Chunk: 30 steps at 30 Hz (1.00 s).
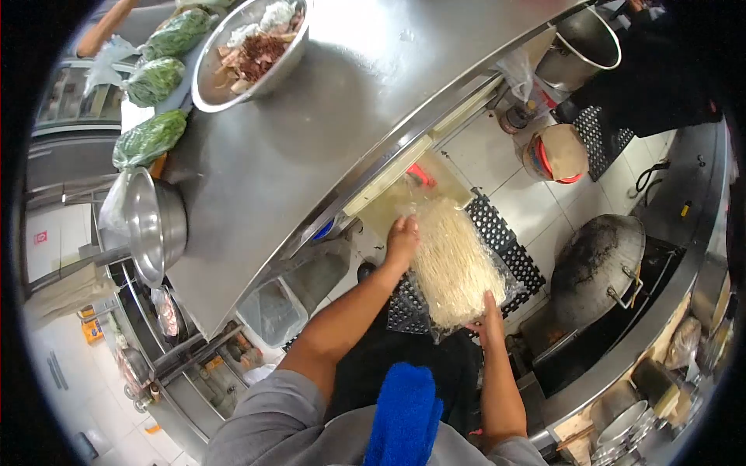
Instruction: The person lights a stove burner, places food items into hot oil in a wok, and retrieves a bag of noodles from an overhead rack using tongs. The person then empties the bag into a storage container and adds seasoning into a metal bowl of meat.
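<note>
A clear plastic pack of dried noodles (454,264), pale and thin-stranded, hangs in front of my body above the floor. My left hand (402,242) has its fingers closed on the plastic at the pack's upper left edge. At the lower right corner, my right hand (489,322) grips the pack, its thumb on top and the other fingers partly hidden beneath. Just beyond the pack is an open pale plastic bin (377,213) under the counter, with a red object (420,174) by it.
A steel counter (311,147) runs along the left, bearing a bowl of meat (252,58), bagged greens (151,138) and a metal bowl (159,225). To the right are a large wok (598,268), a lidded bucket (559,151) and a tall pot (579,50). Black perforated mats (505,241) cover some floor tiles.
</note>
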### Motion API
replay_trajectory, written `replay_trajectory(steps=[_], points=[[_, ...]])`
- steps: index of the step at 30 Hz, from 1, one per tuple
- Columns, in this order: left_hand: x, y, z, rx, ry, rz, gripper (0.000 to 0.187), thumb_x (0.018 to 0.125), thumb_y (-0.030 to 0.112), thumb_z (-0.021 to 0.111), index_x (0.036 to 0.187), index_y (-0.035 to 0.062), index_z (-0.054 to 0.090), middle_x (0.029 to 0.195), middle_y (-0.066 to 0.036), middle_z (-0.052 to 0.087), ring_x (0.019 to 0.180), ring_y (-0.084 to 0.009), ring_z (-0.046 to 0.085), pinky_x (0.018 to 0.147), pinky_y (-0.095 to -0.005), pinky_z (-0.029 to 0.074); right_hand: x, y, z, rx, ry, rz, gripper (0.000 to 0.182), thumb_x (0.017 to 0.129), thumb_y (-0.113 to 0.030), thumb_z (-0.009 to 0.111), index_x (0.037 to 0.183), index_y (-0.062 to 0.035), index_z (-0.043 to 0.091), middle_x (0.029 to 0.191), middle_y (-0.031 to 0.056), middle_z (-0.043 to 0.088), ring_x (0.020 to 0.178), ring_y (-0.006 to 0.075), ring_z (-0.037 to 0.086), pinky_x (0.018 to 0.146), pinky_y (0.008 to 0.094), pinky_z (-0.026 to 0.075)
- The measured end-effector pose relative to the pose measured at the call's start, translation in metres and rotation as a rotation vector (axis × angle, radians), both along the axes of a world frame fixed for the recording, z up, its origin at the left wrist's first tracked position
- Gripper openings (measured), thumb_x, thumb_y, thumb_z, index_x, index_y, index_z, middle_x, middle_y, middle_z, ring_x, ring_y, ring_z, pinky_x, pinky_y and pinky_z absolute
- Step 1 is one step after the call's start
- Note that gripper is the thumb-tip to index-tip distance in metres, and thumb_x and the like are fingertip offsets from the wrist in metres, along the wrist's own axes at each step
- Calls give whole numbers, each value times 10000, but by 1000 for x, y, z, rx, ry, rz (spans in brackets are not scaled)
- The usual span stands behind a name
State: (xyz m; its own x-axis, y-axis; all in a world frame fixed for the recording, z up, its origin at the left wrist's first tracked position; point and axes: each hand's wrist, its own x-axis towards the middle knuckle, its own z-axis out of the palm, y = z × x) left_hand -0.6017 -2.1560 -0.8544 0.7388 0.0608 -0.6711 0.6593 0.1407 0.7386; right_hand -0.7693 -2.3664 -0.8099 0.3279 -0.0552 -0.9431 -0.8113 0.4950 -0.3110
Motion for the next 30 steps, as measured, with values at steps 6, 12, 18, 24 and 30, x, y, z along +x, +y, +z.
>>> replay_trajectory(steps=[6,12,18,24,30], points=[[55,38,-50,34,44,58,214,885,271,481,830,68,519,689,-4,476,577,-112,458,541,-248,390,75,37,-34,-103,0,93,800,770,-564,553,1270,22,335,1225,227,432,978,363,538,628,407,543],[52,73,-84,175,30,120,267,893,283,462,926,34,554,799,-43,518,730,-130,518,619,-266,425,111,61,-84,-218,-157,158,818,796,-552,530,1339,-4,256,1362,196,318,1165,353,420,777,487,479],[-19,107,-121,192,-41,201,407,871,378,496,1144,76,501,1111,-65,515,1008,-195,508,849,-309,406,125,65,-112,-151,-237,160,756,842,-537,472,1350,-20,257,1364,177,333,1220,331,372,860,499,426],[-47,98,-148,51,542,322,537,862,418,506,1289,145,327,1264,-86,417,1107,-259,449,906,-424,352,111,97,-126,-451,-280,5,610,855,-425,544,1269,-21,350,1200,151,445,1049,253,500,849,364,457],[-37,92,-170,42,478,72,563,865,298,533,1329,190,234,1295,-119,382,1152,-323,413,835,-513,410,101,128,-142,-789,-287,365,351,829,-314,618,991,-26,500,841,94,545,676,173,555,583,298,491]])
